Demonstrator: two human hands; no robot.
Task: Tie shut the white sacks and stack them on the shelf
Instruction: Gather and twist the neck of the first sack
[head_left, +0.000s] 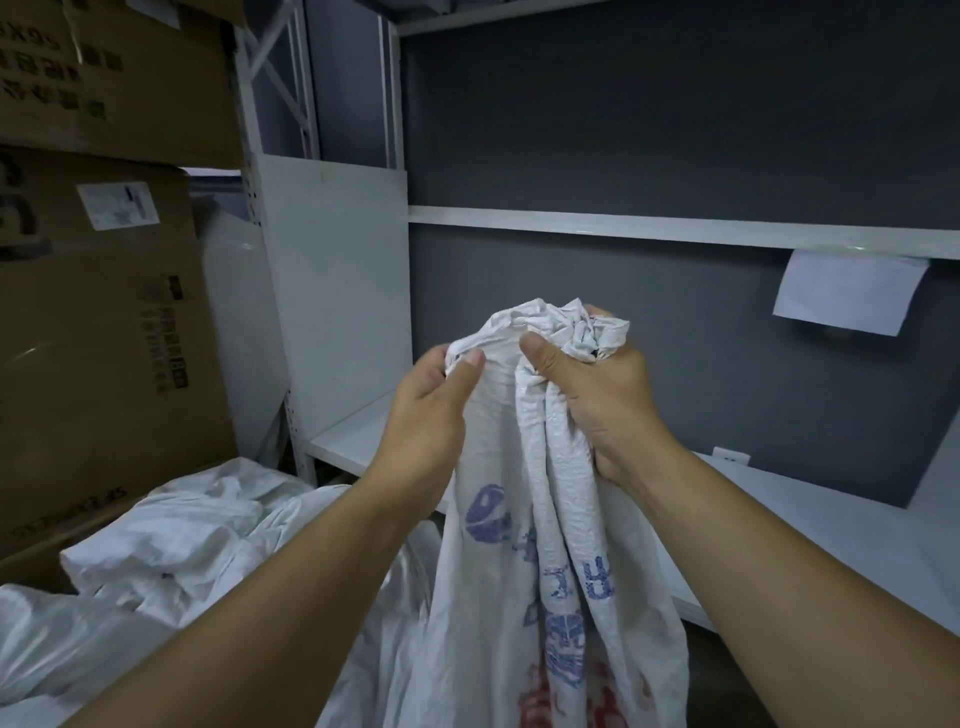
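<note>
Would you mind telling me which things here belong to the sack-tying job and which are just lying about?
Job: white sack, gripped at its bunched neck by left hand and right hand; heaped sacks; shelf.
Lying about: cardboard boxes; paper sheet.

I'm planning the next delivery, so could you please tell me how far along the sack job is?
Done: no tied sack shows on the shelf. In hand: the left hand and right hand grip the bunched neck of one white sack, no knot visible. Left: tying and stacking it, then the heap of sacks.
</note>
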